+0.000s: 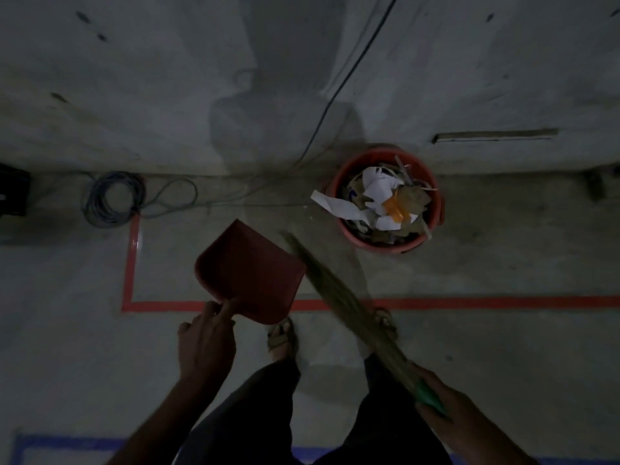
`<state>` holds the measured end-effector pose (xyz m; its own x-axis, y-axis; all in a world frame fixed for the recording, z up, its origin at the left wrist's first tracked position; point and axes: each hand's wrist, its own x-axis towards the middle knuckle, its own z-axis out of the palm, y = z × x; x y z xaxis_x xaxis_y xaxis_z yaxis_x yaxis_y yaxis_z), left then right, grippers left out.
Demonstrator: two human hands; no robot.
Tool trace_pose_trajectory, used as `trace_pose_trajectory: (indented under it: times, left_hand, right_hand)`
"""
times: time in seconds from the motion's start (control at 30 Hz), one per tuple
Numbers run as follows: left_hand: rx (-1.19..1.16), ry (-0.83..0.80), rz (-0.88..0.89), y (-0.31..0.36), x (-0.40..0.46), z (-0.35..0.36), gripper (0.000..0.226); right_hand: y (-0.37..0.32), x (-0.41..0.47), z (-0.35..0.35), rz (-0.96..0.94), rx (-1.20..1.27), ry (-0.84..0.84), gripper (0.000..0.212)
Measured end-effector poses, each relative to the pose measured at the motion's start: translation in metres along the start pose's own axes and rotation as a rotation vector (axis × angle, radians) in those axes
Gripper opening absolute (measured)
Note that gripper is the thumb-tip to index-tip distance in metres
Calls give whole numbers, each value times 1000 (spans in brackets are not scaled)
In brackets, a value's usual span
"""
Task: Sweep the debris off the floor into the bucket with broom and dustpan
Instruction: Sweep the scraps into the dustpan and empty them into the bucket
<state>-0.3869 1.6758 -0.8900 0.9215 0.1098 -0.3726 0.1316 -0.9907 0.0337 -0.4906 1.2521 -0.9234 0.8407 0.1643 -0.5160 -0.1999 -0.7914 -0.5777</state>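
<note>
Indoors, on a dim concrete floor (100,347), a person stands with both hands full: the left hand (204,344) grips the handle end of a red dustpan (250,275), the right hand (446,401) wraps the green handle of a straw broom (339,297). Just ahead, a red bucket (439,213) brims with paper debris (382,199) beside the wall, past a red tape line (486,302).

Dim unfinished utility or basement space: bare grey concrete floor (486,347) and wall (134,78), red tape lines (486,303), coiled grey cable (112,204) at 10 o'clock, black wire (349,72) climbing at 12.
</note>
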Motion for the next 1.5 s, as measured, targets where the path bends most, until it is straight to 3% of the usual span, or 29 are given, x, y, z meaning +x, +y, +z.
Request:
trace_pose_trajectory:
  times: [0.03,0.13,0.4,0.57,0.8,1.17,1.5]
  left_hand:
    - [6,-9,3,-10,-3,-1,54]
    - [9,10,80,-37,0,-3,57]
    - [13,56,171,-63,13,-25,56]
    - [-3,78,268,-46,17,-33,56]
    - [50,133,368,4,24,-38,54]
    - [21,107,244,102,-24,-9,50]
    - [-74,93,100,183,-108,46,49]
  right_hand:
    - [-22,14,9,83,90,-120,56]
    - [-52,47,41,172,261,-159,54]
    - [-72,41,38,425,549,130,59]
    - [-49,56,11,546,588,178,56]
    - [-27,111,-46,524,573,78,43]
    - [40,-16,-112,465,586,-2,56]
    - [123,-67,-172,431,557,-43,57]
